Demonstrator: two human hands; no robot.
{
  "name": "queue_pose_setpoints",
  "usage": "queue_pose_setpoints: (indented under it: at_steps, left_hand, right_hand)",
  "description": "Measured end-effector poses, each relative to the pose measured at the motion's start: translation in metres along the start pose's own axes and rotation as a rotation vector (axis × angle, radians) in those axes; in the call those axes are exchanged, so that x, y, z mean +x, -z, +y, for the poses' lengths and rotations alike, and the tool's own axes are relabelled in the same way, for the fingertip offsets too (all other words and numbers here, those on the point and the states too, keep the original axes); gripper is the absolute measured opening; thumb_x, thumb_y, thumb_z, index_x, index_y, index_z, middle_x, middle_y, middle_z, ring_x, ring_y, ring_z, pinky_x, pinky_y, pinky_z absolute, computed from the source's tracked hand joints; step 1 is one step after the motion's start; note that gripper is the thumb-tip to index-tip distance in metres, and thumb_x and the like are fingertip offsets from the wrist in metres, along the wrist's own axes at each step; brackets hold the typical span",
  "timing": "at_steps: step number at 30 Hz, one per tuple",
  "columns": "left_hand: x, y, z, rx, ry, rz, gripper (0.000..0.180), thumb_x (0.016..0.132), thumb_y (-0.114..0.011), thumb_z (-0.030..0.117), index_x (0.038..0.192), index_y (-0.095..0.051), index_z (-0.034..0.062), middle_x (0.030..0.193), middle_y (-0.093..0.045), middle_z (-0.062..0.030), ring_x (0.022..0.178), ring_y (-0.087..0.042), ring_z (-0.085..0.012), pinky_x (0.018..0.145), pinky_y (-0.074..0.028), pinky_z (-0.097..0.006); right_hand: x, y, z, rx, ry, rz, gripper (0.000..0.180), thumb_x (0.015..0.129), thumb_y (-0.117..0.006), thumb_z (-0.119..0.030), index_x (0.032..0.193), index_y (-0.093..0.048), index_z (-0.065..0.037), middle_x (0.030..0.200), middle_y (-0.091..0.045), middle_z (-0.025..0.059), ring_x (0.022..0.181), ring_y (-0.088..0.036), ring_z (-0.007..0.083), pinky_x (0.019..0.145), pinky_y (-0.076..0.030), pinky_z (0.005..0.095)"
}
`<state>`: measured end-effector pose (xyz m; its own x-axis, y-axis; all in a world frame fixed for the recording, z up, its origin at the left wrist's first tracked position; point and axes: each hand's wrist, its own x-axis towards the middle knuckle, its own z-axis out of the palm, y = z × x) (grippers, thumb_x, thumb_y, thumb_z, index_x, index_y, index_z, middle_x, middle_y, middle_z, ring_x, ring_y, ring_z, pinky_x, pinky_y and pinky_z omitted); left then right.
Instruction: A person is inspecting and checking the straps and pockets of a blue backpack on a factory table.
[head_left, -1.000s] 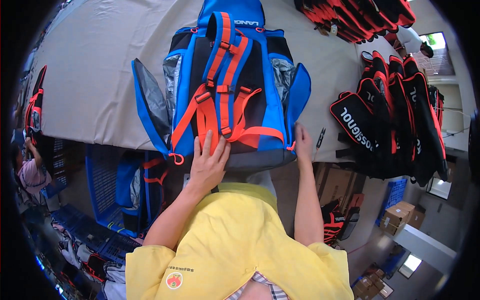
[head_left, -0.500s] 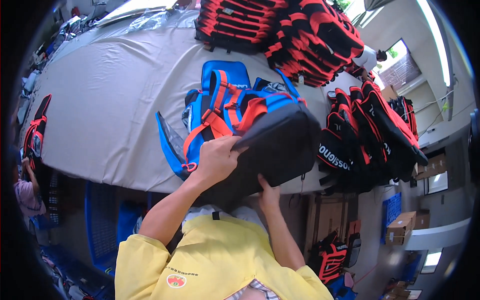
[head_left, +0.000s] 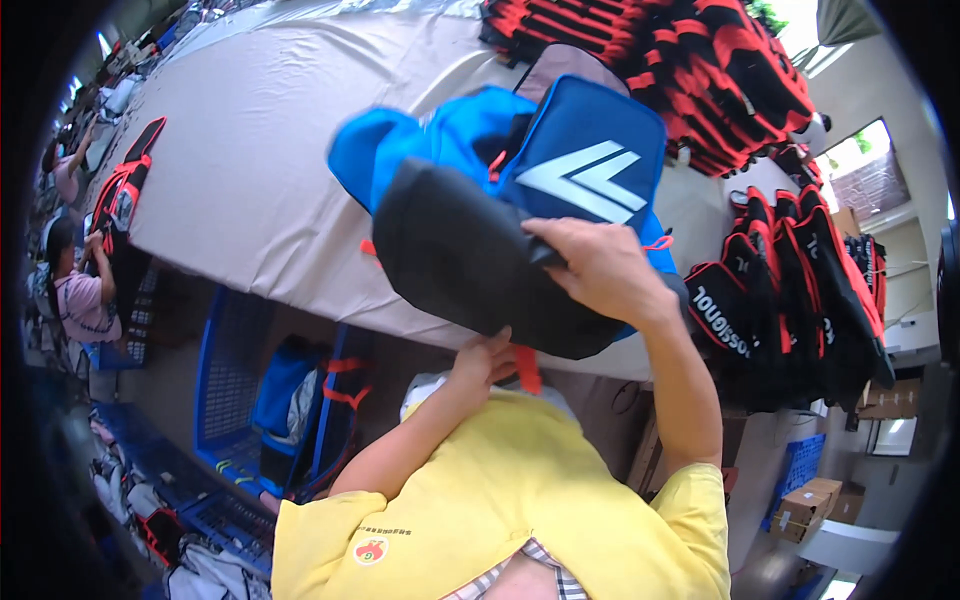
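Observation:
A blue backpack (head_left: 430,130) with a black base (head_left: 470,260) lies tilted on the cloth-covered table, its base turned toward me. On its upper side a dark blue panel (head_left: 600,130) carries a white chevron mark. My right hand (head_left: 605,270) is closed on a black fold at the edge of the base. At the base's near edge, my left hand (head_left: 480,370) pinches the fabric, its fingertips partly hidden. Beside those fingers hangs a red-orange strap (head_left: 527,370). The shoulder straps are out of sight.
Stacked red-and-black bags (head_left: 700,80) stand at the far right; more black bags (head_left: 790,290) hang over the table's right edge. A blue crate (head_left: 230,370) holding a blue bag (head_left: 285,400) is below left. Two people (head_left: 80,290) work at far left. Cardboard boxes (head_left: 805,508) sit lower right.
The backpack has been turned over: its straps faced up before, and the chevron panel does now. My right hand has risen to the upper edge, while my left has dropped to the near edge.

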<state>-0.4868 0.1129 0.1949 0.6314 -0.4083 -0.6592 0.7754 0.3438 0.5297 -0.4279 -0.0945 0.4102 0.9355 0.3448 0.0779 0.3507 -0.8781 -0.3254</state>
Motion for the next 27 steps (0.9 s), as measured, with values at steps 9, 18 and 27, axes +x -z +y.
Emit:
queue_pose_setpoints:
  at_steps: [9, 18, 27]
  left_hand:
    - [-0.028, 0.108, 0.067, 1.199, -1.051, 0.625, 0.089, 0.086, -0.092, 0.008, 0.161, -0.045, 0.0029, 0.159, -0.051, -0.0276, 0.147, -0.053, -0.0419, 0.121, -0.044, -0.053]
    - [0.042, -0.036, 0.217, 1.961, -0.779, 0.204, 0.047, 0.081, -0.094, 0.049, 0.108, -0.078, 0.0136, 0.101, -0.079, -0.021, 0.1, -0.076, -0.0438, 0.084, -0.058, -0.054]
    - [0.023, -0.096, 0.264, 1.829, -0.911, 0.187, 0.038, 0.082, -0.094, 0.038, 0.107, -0.082, 0.0114, 0.09, -0.081, -0.0186, 0.088, -0.079, -0.0409, 0.08, -0.059, -0.05]
  right_hand:
    - [-0.169, -0.092, 0.073, -0.122, -0.307, 0.065, 0.103, 0.073, -0.101, -0.034, 0.16, -0.053, -0.008, 0.16, -0.057, 0.0203, 0.16, -0.039, 0.0464, 0.128, -0.033, 0.0615]
    - [-0.128, -0.093, 0.173, 0.08, -0.343, 0.365, 0.055, 0.084, -0.095, -0.034, 0.131, -0.071, -0.017, 0.101, -0.08, 0.0153, 0.09, -0.077, 0.0401, 0.079, -0.06, 0.0509]
    - [-0.095, 0.024, 0.168, 0.091, -0.464, 0.2, 0.046, 0.087, -0.094, -0.033, 0.124, -0.075, -0.013, 0.098, -0.078, 0.0182, 0.096, -0.075, 0.0419, 0.082, -0.057, 0.0471]
